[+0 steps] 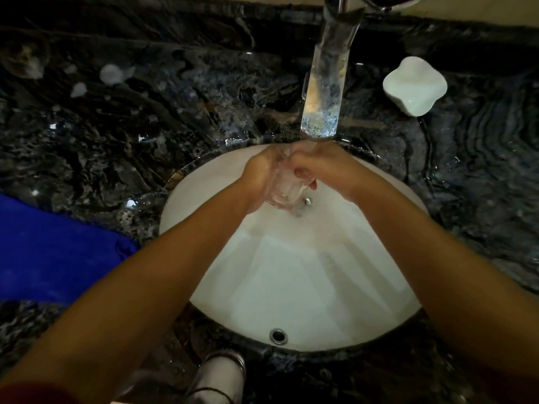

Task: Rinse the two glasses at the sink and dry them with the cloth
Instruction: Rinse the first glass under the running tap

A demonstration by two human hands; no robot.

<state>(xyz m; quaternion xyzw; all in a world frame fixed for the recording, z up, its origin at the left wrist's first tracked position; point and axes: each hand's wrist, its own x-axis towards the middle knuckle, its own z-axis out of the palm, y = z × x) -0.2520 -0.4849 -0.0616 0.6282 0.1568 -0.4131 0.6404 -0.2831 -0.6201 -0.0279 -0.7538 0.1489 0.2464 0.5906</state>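
Head view: glass [284, 189] held over the white sink [291, 281], just below the tap [323, 91]. Left hand [259, 176] wraps its side; right hand [315, 167] curls at its rim — fingers apparently inside. Best practice: turn it slowly under the stream, grip firm — wet glass slips. Blue cloth [58, 252] waits on the counter, left.

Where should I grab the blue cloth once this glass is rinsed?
Take the blue cloth at its bunched right edge nearest the sink, reaching leftward over the counter. That raised fold gives fingers something to pinch; the rest lies flat.
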